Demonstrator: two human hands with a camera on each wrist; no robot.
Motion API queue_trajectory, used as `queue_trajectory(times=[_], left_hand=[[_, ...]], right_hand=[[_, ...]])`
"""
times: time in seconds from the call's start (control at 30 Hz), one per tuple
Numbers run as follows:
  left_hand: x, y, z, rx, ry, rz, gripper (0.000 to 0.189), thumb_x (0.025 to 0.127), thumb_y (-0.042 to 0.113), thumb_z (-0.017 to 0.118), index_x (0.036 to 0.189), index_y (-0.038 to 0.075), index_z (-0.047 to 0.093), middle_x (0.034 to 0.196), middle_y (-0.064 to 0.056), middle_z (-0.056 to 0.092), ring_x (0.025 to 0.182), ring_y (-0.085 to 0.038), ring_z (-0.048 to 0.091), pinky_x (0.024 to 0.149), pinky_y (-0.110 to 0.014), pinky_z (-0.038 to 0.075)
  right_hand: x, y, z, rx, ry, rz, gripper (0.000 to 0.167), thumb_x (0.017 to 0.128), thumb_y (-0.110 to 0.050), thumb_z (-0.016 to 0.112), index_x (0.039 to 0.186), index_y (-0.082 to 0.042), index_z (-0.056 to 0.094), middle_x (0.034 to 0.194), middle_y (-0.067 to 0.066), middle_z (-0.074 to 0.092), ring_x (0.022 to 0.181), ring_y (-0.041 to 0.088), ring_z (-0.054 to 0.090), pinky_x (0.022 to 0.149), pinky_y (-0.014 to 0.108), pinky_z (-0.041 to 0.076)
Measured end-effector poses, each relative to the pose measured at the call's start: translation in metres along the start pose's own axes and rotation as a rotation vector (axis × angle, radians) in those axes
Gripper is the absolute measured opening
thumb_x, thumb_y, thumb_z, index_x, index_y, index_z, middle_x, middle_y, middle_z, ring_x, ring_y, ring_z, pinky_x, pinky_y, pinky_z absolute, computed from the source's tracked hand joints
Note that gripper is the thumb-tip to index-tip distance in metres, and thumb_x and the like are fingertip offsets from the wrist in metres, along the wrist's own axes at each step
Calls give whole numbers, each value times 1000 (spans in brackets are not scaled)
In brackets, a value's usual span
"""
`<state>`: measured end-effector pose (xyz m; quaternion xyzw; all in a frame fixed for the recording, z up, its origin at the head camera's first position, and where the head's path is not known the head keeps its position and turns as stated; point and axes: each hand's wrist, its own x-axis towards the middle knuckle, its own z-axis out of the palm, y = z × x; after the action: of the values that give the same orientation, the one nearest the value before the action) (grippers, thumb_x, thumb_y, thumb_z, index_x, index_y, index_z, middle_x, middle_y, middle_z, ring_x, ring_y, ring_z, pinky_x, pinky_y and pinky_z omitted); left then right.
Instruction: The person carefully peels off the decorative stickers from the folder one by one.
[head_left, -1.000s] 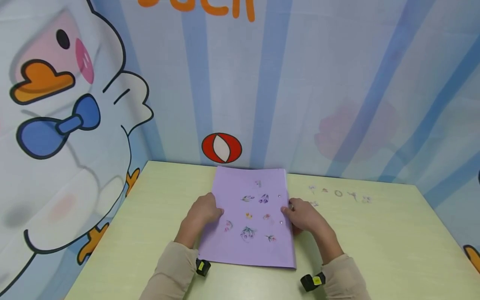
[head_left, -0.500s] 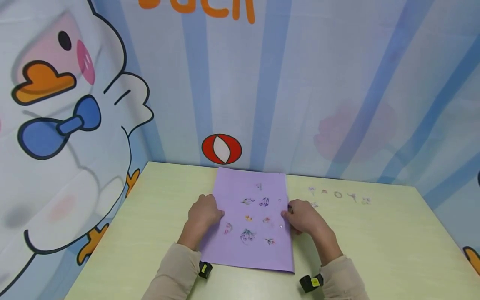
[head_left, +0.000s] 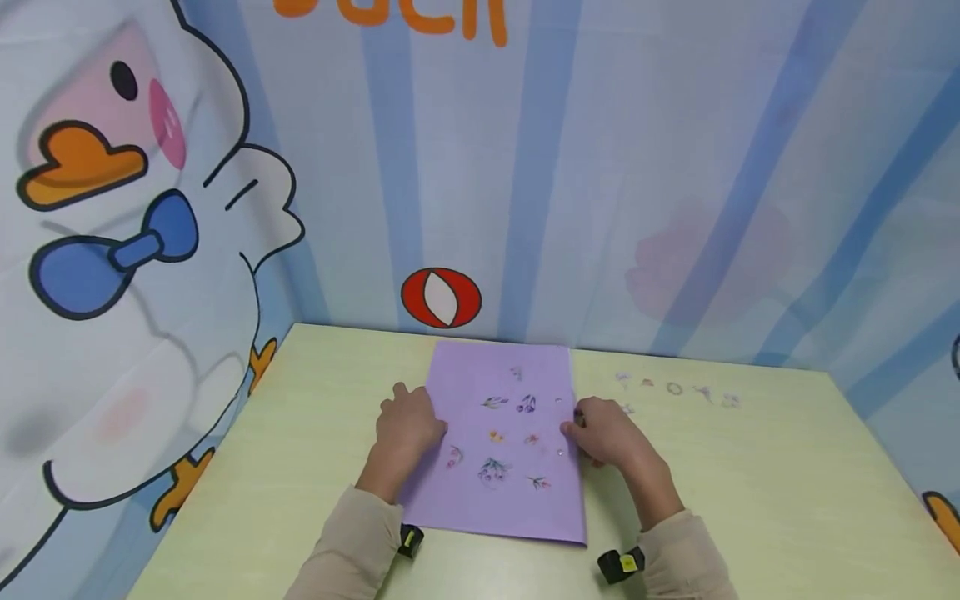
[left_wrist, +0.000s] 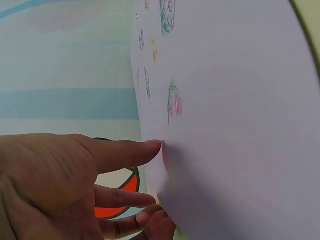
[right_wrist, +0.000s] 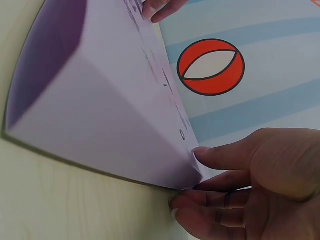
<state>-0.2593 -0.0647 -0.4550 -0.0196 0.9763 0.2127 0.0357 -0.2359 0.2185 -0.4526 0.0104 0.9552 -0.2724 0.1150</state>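
Observation:
A purple file folder [head_left: 525, 512] with floral stickers [head_left: 493, 471] on its cover lies at the middle of the table. Two small metal rivets [head_left: 559, 453] show near its right side. My left hand [head_left: 405, 423] holds the left edge, thumb on the cover and the other fingers at the edge below. At the opposite edge, my right hand [head_left: 611, 433] pinches the spine side between thumb and fingers. In the right wrist view, the folder's thick spine [right_wrist: 100, 125] faces the camera, and its near end shows a dark hollow between the covers.
Several small flower stickers [head_left: 675, 388] lie on the pale yellow table [head_left: 750, 483] to the right of the folder. Behind the table's back edge hangs a blue striped cloth [head_left: 585, 208] with a cartoon duck on the left.
The folder's top edge has lowered slightly, and its cover sits a little lower in the head view. Both hands keep their hold on the sides, with the left wrist shifted slightly right.

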Motion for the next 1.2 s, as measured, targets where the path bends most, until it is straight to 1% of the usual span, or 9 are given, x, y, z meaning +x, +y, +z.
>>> queue_trajectory(times=[0.1,0.27,0.43,0.57,0.67,0.77,0.9,1.07,1.2], left_hand=[[-2,1,-2,16,3,3,46,88,17,81,119,-13,67,112,-25,53,96,-41,58,82,-54,56],[0,1,-3,36,-9,54,49,88,21,82,122,-12,67,112,-24,55,95,-39,59,83,-54,56],[6,-2,-4,68,-27,106,55,92,28,82,130,-8,66,110,-21,59,95,-34,60,85,-52,58],[15,-1,-3,87,-50,237,65,96,38,79,144,-2,61,128,-21,61,112,-36,61,98,-54,55],[27,2,1,130,-59,386,75,97,50,74,153,3,55,144,-19,56,127,-36,57,107,-55,50],[39,4,7,189,-61,495,81,98,59,69,157,7,51,153,-16,51,139,-35,50,112,-56,45],[51,4,15,270,-75,544,89,97,69,62,162,10,44,165,-13,41,153,-34,36,121,-56,36],[62,6,23,324,-103,574,99,96,80,48,167,13,33,174,-10,27,161,-34,20,127,-57,25],[69,11,29,306,-133,593,102,96,83,42,169,14,29,176,-11,22,162,-35,16,127,-59,22]], right_hand=[[1,1,-1,-9,14,-18,27,105,-18,67,116,7,67,77,10,62,61,20,60,54,31,49],[1,3,-3,-106,78,-39,29,102,-21,71,110,6,68,85,10,65,73,22,58,64,36,49],[0,0,-2,-163,159,-54,36,98,-21,74,119,7,65,102,17,70,86,29,64,74,48,55],[7,-6,1,-219,200,-149,42,94,-14,74,129,5,61,115,21,67,98,35,67,85,52,57],[17,-11,1,-226,189,-278,41,93,-7,72,132,4,61,111,18,65,95,31,65,87,49,56],[30,-11,-1,-223,169,-409,39,92,-3,71,130,3,64,102,12,63,88,25,62,84,46,55],[47,-5,-4,-161,129,-517,35,93,-6,72,126,5,67,98,10,64,86,23,60,82,44,54],[65,1,-6,-14,112,-511,32,94,-7,74,123,5,71,102,11,66,90,23,61,83,42,53],[77,1,-3,-22,156,-507,30,94,-7,76,122,5,73,102,11,66,88,22,62,82,41,54]])
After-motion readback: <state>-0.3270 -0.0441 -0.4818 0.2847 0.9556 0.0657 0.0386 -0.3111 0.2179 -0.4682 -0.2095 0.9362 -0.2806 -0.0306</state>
